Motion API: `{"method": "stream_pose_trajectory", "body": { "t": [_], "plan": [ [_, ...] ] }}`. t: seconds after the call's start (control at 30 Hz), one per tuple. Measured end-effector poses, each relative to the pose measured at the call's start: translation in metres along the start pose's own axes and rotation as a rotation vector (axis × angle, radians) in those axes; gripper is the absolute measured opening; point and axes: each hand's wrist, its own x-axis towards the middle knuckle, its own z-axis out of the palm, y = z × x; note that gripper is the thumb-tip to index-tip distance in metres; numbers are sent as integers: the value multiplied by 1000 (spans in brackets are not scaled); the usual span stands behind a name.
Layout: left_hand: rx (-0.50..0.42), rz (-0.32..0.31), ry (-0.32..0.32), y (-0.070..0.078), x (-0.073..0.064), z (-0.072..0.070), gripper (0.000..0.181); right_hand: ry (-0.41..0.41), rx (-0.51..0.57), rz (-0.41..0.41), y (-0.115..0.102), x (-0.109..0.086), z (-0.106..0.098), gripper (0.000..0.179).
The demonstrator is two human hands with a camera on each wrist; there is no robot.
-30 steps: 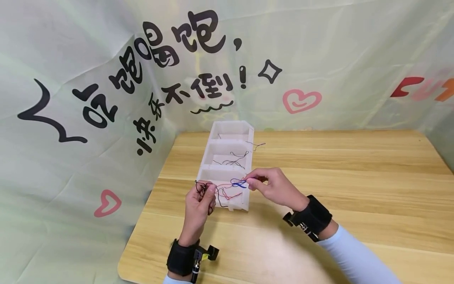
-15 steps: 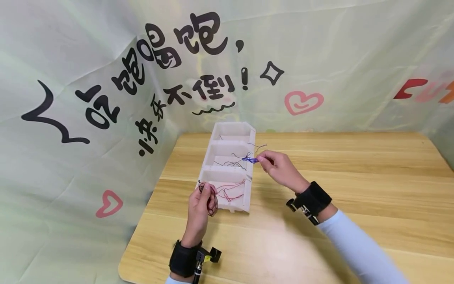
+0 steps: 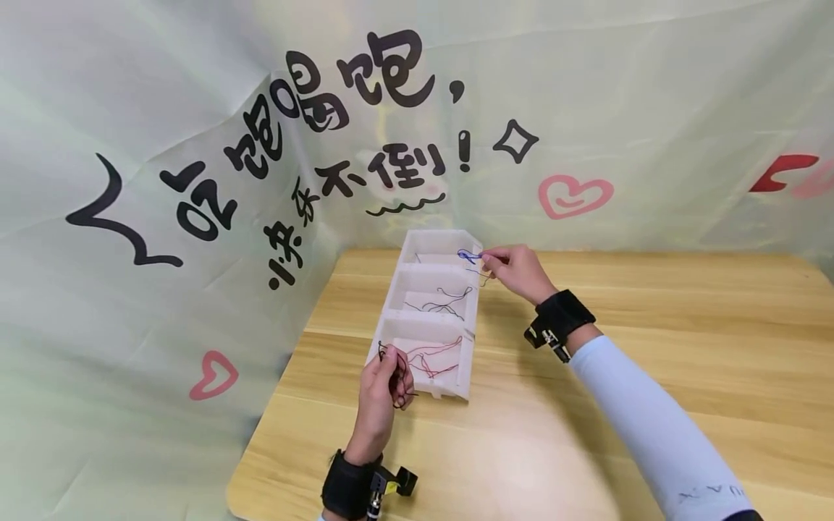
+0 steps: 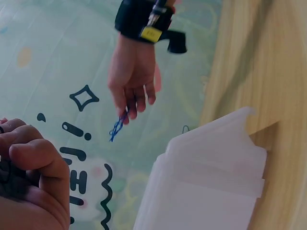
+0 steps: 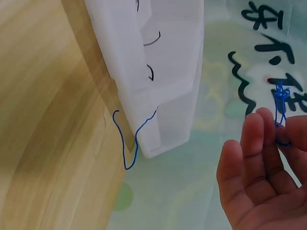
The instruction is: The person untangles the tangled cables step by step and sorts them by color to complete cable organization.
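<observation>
My right hand (image 3: 521, 271) pinches a small looped bundle of blue wire (image 3: 468, 255) between thumb and forefinger, over the right wall of the far compartment. The same blue wire (image 5: 282, 98) shows looped above the fingertips in the right wrist view. My left hand (image 3: 381, 383) holds a tangle of black wire (image 3: 402, 380) in curled fingers at the near left corner of the white divided bin (image 3: 464, 362). Red wires (image 3: 433, 362) lie in the near compartment and black wires (image 3: 446, 307) in the middle one. A blue wire (image 5: 136, 139) hangs over the bin's side.
The bin stands on a wooden table (image 3: 554, 434) close to the back wall. A printed fabric sheet (image 3: 651, 108) covers the walls behind and on the left. Each wrist wears a black strap with a small camera (image 3: 565, 318).
My right hand has carried the blue wire from the near compartment past the middle one to the far compartment. The left hand stays by the near corner, still holding the black wire.
</observation>
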Motion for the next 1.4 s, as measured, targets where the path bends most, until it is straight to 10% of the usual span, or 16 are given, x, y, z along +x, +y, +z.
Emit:
{"method": "stream_pose_trajectory", "body": {
  "t": [0.5, 0.7, 1.4],
  "plan": [
    [-7, -31, 17, -8, -10, 10, 42, 169, -100, 9, 30, 21, 22, 26],
    [-5, -13, -15, -8, -8, 14, 40, 107, -174, 69, 35, 12, 17, 36],
    [25, 13, -86, -3, 0, 18, 39, 10, 108, 11, -12, -12, -5, 31]
  ]
}}
